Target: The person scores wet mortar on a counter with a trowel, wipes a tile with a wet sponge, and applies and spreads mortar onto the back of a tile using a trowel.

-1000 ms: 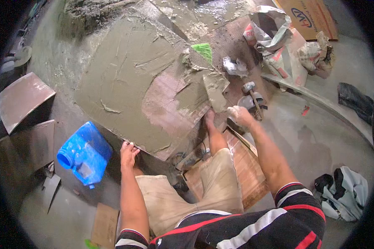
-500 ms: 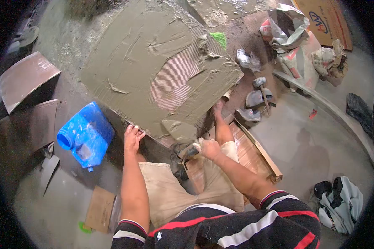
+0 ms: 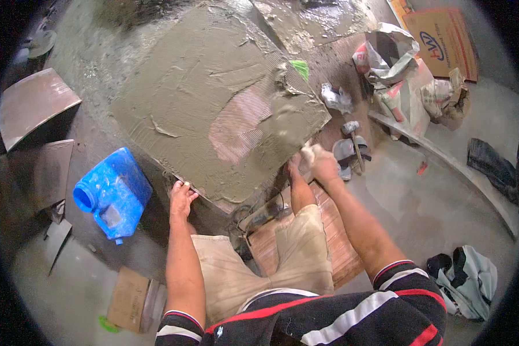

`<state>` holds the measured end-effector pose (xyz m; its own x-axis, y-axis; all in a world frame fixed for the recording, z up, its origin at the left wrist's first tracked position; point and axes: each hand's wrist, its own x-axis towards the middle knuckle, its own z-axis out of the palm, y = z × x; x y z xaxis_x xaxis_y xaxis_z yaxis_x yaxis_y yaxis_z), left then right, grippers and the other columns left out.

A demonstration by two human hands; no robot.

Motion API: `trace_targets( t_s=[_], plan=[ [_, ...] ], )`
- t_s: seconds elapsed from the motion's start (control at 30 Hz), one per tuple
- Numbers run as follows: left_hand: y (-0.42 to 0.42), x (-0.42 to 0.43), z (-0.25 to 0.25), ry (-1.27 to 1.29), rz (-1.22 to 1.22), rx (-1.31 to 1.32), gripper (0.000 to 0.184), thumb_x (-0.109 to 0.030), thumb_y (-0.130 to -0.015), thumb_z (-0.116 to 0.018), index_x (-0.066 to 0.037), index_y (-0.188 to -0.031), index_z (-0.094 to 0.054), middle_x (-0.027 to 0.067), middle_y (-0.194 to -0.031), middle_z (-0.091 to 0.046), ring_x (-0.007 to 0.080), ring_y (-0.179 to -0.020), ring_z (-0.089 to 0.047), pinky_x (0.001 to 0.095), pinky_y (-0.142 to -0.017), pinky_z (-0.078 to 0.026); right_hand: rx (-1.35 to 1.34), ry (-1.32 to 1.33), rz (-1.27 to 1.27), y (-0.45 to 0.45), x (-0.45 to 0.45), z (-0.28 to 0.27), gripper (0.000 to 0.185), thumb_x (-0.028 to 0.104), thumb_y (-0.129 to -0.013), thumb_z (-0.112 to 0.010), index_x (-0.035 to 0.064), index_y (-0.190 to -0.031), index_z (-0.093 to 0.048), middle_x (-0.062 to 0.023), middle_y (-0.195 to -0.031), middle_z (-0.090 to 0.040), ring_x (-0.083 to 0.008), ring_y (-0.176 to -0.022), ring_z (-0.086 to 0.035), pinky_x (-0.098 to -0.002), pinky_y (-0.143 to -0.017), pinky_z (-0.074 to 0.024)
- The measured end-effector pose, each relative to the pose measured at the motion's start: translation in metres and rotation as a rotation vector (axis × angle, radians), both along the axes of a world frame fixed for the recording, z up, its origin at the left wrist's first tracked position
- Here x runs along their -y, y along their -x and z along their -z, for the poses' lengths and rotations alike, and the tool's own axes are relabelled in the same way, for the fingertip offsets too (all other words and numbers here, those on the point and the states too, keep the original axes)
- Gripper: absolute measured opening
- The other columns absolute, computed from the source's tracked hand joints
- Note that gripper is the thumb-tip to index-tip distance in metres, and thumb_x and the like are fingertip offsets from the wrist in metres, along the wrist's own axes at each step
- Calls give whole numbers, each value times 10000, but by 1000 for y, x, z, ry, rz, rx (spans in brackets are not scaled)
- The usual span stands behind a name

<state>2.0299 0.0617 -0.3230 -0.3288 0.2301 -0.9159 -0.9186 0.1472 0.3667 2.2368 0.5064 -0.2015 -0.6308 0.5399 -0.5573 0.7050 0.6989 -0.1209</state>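
A large square tile [image 3: 173,98] lies in front of me, coated with grey mortar, with a ridged pinkish patch [image 3: 239,124] bare near its middle. My left hand [image 3: 183,199] grips the tile's near-left edge, fingers closed on it. At the tile's right edge, my right hand [image 3: 324,165] is closed round a trowel's handle; the blade cannot be made out against the mortar and is blurred. A dark tool [image 3: 268,214] rests on a wood-look tile [image 3: 271,245] between my legs.
A blue jug [image 3: 121,190] stands left, near brown tiles [image 3: 37,106]. To the right are a mallet [image 3: 354,144], sandals [image 3: 344,151], torn bags [image 3: 406,101], a carton [image 3: 444,43], a long strip [image 3: 450,170] and a cloth bundle [image 3: 467,282]. A cardboard piece [image 3: 128,297] lies lower left.
My right hand has moved up and right along the tile's edge, and the trowel blade no longer shows on the mortar. My left hand keeps its hold on the tile.
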Motion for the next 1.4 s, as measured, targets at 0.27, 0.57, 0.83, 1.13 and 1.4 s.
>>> trace_targets(
  t_s=[0.27,0.57,0.83,1.13,1.4],
  plan=[
    [1,3,0,-13,5,-11,157,-145,-1011,-532,-101,-1162,-544,17,-1013,-639,156,-833,-631,353,-730,-564,-272,129,2,54,-73,95,445,446,-995,-559,21,-951,-686,-274,-923,-682,-411,-894,-674,-513,-726,-527],
    [5,1,-1,-4,27,5,166,-133,-1012,-517,-88,-1170,-541,21,-1033,-628,159,-840,-627,352,-735,-566,-3,119,-101,41,56,22,372,469,-961,-605,101,-990,-652,-176,-804,-702,-387,-787,-708,-506,-703,-556],
    [2,4,-1,-16,29,3,142,-123,-1020,-508,-93,-1155,-542,16,-1011,-622,160,-836,-623,365,-760,-569,-93,-178,-11,120,-73,34,423,501,-975,-568,95,-1049,-660,-184,-938,-731,-369,-872,-720,-472,-753,-573],
    [-3,7,3,-19,-53,-18,247,-126,-990,-577,-75,-1229,-551,10,-1039,-608,145,-820,-595,341,-726,-570,-184,112,309,58,-25,49,492,520,-971,-563,38,-987,-662,-257,-966,-710,-449,-962,-678,-542,-828,-532],
    [-13,21,4,-117,-150,24,395,-161,-1001,-557,-64,-1380,-504,74,-1263,-642,230,-1082,-650,412,-906,-552,39,308,-102,38,151,30,451,488,-978,-570,44,-945,-637,-257,-824,-695,-455,-812,-688,-542,-704,-554]
  ],
)
